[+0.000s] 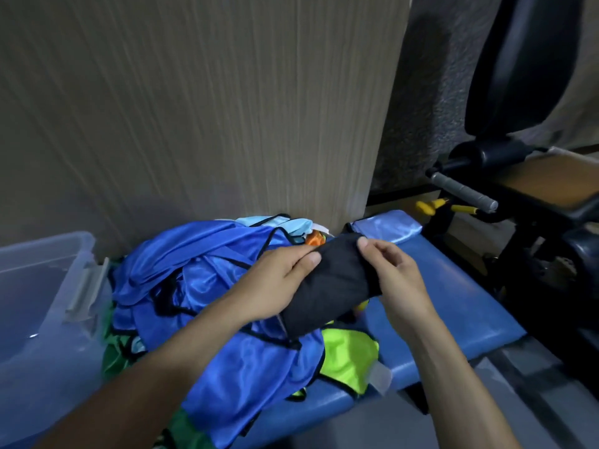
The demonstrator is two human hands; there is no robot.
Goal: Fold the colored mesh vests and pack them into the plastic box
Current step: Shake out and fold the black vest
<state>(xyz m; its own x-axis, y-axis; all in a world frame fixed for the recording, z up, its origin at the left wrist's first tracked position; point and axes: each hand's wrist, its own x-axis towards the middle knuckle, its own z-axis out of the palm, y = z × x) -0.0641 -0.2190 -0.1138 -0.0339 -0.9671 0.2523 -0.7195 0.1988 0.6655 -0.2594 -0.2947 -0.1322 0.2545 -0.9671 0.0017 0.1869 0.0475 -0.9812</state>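
Above vest pile (207, 286), hands (337, 280) gripping black bundle (330, 286)

The blue vests (207, 286) are shiny, slippery-looking cloth with thin black edges. The yellow-green vest (350, 358), at about five o'clock from the pile, is bright cloth with a soft shine. The black bundle (330, 286) held in both hands is dull, matt cloth with no shine. The plastic box (48, 286) at nine o'clock is clear, smooth plastic, a bit cloudy, with a grey plastic clip. The bench pad (453, 303) is smooth blue padding with a gentle gloss. The wall panel (194, 108) at twelve o'clock looks like pale wood with fine lines. The bar grip (463, 192) at two o'clock looks rough and grey.
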